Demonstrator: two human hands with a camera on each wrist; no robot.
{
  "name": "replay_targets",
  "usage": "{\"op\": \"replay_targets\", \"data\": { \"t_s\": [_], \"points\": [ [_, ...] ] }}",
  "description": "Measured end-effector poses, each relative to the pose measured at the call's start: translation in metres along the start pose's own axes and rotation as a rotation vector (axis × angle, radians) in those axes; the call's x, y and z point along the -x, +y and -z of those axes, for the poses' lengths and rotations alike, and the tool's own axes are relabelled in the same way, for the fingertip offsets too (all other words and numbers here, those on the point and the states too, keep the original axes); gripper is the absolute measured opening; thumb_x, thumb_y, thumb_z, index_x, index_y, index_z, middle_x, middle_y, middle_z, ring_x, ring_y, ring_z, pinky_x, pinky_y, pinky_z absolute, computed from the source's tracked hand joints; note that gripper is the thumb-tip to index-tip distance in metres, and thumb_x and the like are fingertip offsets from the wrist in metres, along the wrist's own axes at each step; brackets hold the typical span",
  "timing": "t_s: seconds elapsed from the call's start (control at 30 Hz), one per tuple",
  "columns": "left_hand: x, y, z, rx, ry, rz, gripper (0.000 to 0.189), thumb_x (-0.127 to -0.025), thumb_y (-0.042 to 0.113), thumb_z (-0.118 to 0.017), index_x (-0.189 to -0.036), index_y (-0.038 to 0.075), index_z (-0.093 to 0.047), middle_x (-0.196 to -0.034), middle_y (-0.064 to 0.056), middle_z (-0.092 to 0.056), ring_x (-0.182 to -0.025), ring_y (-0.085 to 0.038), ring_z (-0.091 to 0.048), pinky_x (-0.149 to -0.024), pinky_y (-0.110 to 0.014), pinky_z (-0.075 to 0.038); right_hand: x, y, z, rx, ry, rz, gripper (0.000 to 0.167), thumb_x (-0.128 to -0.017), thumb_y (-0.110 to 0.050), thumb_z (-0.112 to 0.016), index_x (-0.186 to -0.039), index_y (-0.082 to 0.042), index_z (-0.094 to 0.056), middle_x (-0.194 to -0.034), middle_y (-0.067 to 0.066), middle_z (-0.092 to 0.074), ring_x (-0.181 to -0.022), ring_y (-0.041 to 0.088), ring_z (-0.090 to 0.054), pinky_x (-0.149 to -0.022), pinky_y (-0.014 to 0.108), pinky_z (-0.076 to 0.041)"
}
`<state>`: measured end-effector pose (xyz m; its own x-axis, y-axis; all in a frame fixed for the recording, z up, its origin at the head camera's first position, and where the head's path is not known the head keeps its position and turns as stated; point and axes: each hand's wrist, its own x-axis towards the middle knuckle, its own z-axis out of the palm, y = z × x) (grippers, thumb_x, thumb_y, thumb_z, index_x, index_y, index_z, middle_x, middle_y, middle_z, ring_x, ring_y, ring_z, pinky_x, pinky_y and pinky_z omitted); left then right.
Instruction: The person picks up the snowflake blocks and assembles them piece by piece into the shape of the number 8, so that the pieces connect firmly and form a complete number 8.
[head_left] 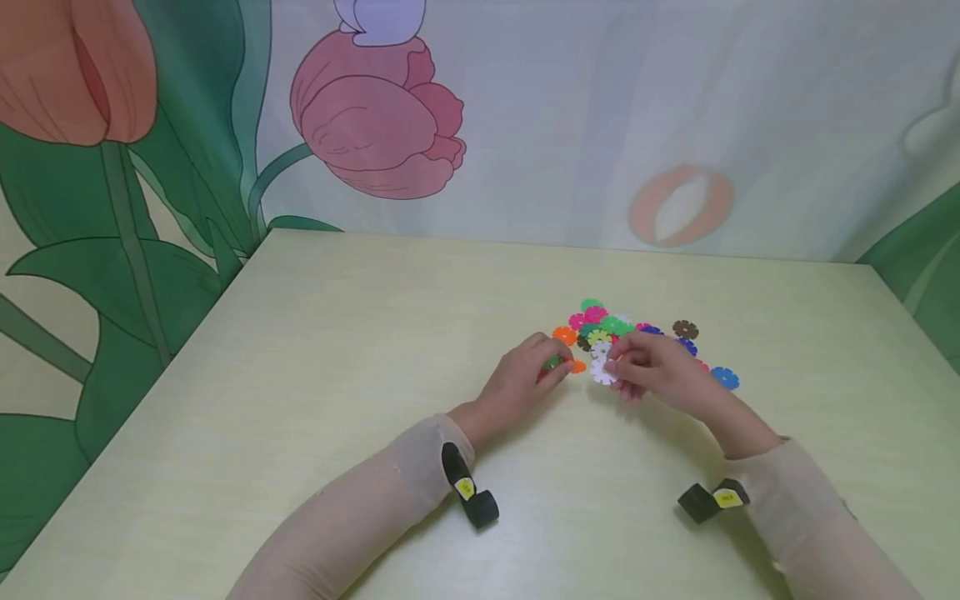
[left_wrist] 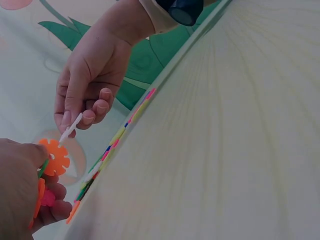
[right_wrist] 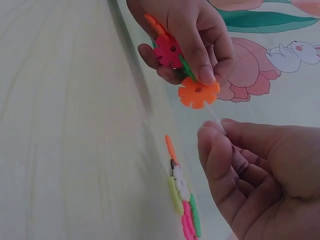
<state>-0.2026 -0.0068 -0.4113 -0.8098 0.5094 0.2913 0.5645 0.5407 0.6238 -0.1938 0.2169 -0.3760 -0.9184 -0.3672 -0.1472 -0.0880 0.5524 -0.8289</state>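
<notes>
My left hand (head_left: 525,367) holds a small chain of joined flower-shaped plastic discs above the table. In the right wrist view the chain shows an orange disc (right_wrist: 198,93) at its near end, then a green disc (right_wrist: 186,68), a pink disc (right_wrist: 168,51) and another orange disc (right_wrist: 156,24). Between thumb and fingers, my right hand (head_left: 663,367) pinches a white disc (left_wrist: 71,129), seen nearly edge-on from the wrists. The white disc's edge is at the notched rim of the near orange disc; whether it sits in a notch I cannot tell.
A loose pile of flower discs in several colours (head_left: 617,325) lies on the table (head_left: 375,333) just beyond both hands. A brown disc (head_left: 686,330) and a blue disc (head_left: 725,377) lie at its right side. Behind the table stands a backdrop with painted flowers (head_left: 378,125).
</notes>
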Motion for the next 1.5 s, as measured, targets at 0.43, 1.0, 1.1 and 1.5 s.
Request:
{"op": "replay_targets", "data": {
  "t_s": [0.43, 1.0, 1.1, 1.5],
  "points": [
    [0.002, -0.001, -0.001, 0.045, 0.025, -0.121, 0.009, -0.093, 0.014, -0.063, -0.099, 0.009, -0.067, -0.1, -0.004, -0.063, -0.093, -0.015, -0.059, -0.085, -0.023, -0.05, -0.001, 0.002, -0.011, -0.087, -0.013, 0.065, 0.019, -0.094, -0.011, -0.06, -0.104, 0.005, -0.057, -0.077, 0.011, -0.062, -0.064, 0.014, -0.059, -0.062, 0.024, -0.053],
    [0.002, 0.008, 0.0, 0.118, -0.059, 0.001, 0.042, -0.09, 0.022, -0.067, -0.127, 0.008, -0.053, -0.113, -0.008, -0.063, -0.101, -0.019, -0.059, -0.089, -0.027, -0.049, -0.007, 0.004, -0.016, -0.159, 0.085, 0.039, 0.024, -0.094, -0.015, -0.061, -0.107, 0.005, -0.058, -0.074, 0.003, -0.061, -0.062, 0.012, -0.057, -0.059, 0.022, -0.051],
    [0.002, 0.009, -0.001, 0.124, -0.087, 0.028, 0.049, -0.089, 0.025, -0.069, -0.131, 0.01, -0.051, -0.117, -0.006, -0.062, -0.102, -0.018, -0.058, -0.088, -0.026, -0.049, -0.008, 0.004, -0.018, -0.16, 0.096, 0.03, 0.024, -0.094, -0.016, -0.062, -0.106, 0.005, -0.058, -0.075, 0.002, -0.062, -0.063, 0.012, -0.058, -0.06, 0.022, -0.052],
    [0.001, 0.01, -0.004, 0.054, -0.087, 0.122, 0.041, -0.088, 0.032, -0.069, -0.123, 0.014, -0.059, -0.117, 0.0, -0.064, -0.099, -0.013, -0.056, -0.087, -0.024, -0.048, -0.008, 0.004, -0.023, -0.104, 0.129, 0.029, 0.021, -0.093, -0.015, -0.063, -0.104, 0.002, -0.06, -0.08, 0.009, -0.065, -0.065, 0.014, -0.061, -0.061, 0.023, -0.053]
  ]
}}
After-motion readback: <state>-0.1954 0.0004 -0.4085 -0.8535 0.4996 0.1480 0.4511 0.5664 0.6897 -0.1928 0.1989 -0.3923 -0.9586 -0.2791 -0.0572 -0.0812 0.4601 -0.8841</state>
